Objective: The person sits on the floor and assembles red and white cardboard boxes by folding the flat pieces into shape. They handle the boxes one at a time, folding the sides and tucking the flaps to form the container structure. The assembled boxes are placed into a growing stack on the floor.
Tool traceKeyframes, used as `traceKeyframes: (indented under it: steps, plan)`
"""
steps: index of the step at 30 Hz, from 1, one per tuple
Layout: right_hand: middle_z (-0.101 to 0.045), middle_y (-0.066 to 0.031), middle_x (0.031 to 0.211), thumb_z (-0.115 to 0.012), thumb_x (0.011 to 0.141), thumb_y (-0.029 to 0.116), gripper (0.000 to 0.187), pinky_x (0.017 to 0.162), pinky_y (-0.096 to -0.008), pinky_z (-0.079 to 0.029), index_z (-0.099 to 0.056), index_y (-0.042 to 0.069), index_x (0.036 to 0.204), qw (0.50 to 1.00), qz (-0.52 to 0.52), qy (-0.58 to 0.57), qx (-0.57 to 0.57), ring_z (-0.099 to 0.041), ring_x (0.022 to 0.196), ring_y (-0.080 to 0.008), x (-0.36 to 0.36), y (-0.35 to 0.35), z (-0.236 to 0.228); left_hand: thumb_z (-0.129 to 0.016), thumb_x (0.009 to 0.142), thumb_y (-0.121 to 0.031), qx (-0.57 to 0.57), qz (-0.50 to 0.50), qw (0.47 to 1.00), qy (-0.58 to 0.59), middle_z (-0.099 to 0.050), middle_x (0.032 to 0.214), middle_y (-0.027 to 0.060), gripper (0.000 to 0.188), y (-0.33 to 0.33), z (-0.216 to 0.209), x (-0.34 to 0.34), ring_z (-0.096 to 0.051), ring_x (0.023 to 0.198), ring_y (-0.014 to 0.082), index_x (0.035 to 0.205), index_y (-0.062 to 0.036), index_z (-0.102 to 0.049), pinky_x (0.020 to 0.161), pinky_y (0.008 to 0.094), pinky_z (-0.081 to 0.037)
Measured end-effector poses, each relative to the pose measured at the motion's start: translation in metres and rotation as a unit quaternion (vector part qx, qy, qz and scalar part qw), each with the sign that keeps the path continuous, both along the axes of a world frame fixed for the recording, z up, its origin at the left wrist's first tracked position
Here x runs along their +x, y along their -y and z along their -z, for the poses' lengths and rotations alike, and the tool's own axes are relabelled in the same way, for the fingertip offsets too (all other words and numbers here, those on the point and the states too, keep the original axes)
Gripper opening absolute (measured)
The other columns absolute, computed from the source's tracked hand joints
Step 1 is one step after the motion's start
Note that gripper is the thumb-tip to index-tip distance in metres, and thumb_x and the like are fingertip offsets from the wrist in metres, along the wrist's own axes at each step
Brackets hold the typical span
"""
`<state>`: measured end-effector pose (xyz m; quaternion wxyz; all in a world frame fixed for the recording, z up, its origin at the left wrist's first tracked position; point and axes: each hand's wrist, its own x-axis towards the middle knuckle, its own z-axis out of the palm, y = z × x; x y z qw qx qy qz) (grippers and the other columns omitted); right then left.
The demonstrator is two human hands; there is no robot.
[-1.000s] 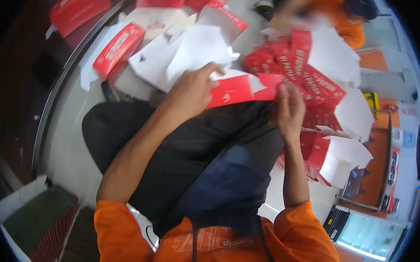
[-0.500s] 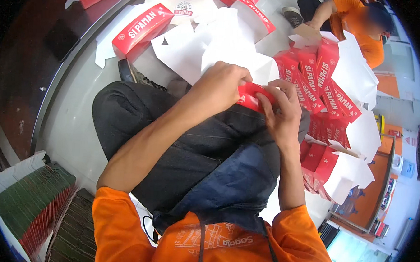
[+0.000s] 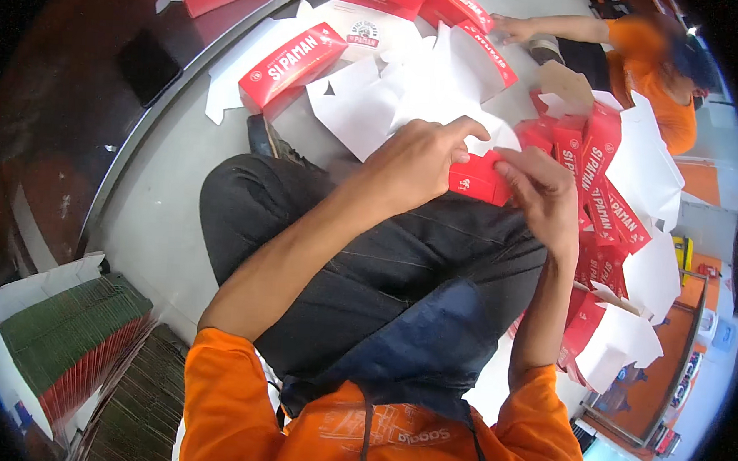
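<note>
Above my lap is a red-and-white cardboard food box (image 3: 472, 182), its red end panel facing me and white inner cardboard spreading beyond. My left hand (image 3: 418, 165) grips the left edge of that panel, its index finger bent over the top. On the right side, my right hand (image 3: 541, 192) pinches the panel's upper corner between thumb and fingers. The far part of the box overlaps other white cardboard, so its outline is hard to separate.
Folded red-and-white boxes (image 3: 605, 189) are heaped at my right. Another red box (image 3: 292, 66) lies ahead left, near the dark table (image 3: 74, 123). Flat carton stacks (image 3: 76, 332) stand lower left. A co-worker in orange (image 3: 656, 87) reaches toward boxes at the top.
The scene has shifted right and slightly down in view. The red panel between my hands now shows more flatly. The co-worker's arm has moved left, from the heap to the boxes at the top.
</note>
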<state>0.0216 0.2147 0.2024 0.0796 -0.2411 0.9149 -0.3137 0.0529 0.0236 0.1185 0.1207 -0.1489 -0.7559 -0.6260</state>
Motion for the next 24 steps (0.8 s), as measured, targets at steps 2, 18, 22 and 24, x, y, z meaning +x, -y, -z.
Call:
traceKeyframes:
  steps: [2,18,22,24]
  plan:
    - [-0.057,-0.0049,0.072,-0.067,0.085,0.005,0.017,0.056,-0.0257,-0.041,-0.07,0.001,0.101,0.998,-0.012,-0.062,0.0,-0.052,0.063,-0.0096,0.004,0.003,0.003,-0.051,0.084,0.005,0.005,-0.007,1.0,-0.011,-0.067,0.08,0.0198,0.029,0.002,0.003,-0.002,-0.069,0.076,0.0301,0.109,-0.0052,-0.061,0.069,0.0368,-0.053]
    - [-0.064,-0.0131,0.08,-0.069,0.081,0.009,0.022,0.068,-0.0308,-0.047,-0.069,0.003,0.102,0.992,-0.092,-0.082,-0.026,-0.059,0.068,-0.0232,-0.006,0.003,0.035,-0.056,0.082,0.005,-0.008,-0.007,1.0,0.025,-0.069,0.095,0.0156,0.032,0.009,-0.006,-0.007,-0.069,0.086,0.0263,0.111,-0.0052,-0.062,0.075,0.0355,-0.053]
    - [-0.064,-0.0124,0.093,-0.068,0.084,0.012,0.031,0.071,-0.0317,-0.049,-0.064,0.003,0.114,0.987,-0.055,-0.089,-0.12,-0.06,0.073,-0.0249,-0.018,0.002,0.037,-0.054,0.079,0.008,-0.082,-0.08,0.99,-0.086,-0.068,0.092,0.0176,0.028,0.016,-0.005,-0.01,-0.067,0.084,0.0296,0.103,-0.002,-0.065,0.076,0.0382,-0.052]
    - [-0.065,-0.0118,0.1,-0.065,0.087,0.013,0.036,0.068,-0.0303,-0.05,-0.059,0.007,0.122,0.956,0.109,-0.024,-0.272,-0.061,0.074,-0.0202,-0.042,-0.002,0.059,-0.052,0.078,0.008,-0.089,-0.146,0.973,-0.153,-0.067,0.091,0.0165,0.026,0.021,-0.002,-0.016,-0.064,0.087,0.0309,0.098,0.0007,-0.067,0.081,0.04,-0.05]
